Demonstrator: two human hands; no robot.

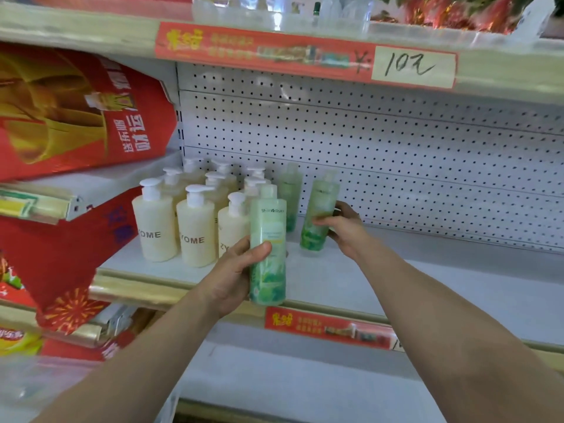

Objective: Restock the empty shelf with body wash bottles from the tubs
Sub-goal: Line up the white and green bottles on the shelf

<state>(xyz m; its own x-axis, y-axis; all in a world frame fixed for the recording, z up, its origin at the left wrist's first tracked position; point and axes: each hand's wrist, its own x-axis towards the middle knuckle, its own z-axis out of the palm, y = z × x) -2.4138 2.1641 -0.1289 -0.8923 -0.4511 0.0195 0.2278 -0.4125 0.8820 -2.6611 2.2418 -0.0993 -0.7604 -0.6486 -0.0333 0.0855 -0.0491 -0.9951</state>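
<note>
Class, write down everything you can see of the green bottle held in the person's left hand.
The green bottle is tall and slim, seemingly translucent pale green plastic, with a pale cap, dark lettering at the shoulder, a lighter label panel and darker leafy print toward the base. It is upright at the front edge of the shelf, right of the cream pump bottles. The left hand grips its lower half, thumb across the front. The right hand grips a second green bottle, apart from it.

Glossy plastic bottles [268, 245], seemingly metal pegboard [396, 154]
</note>
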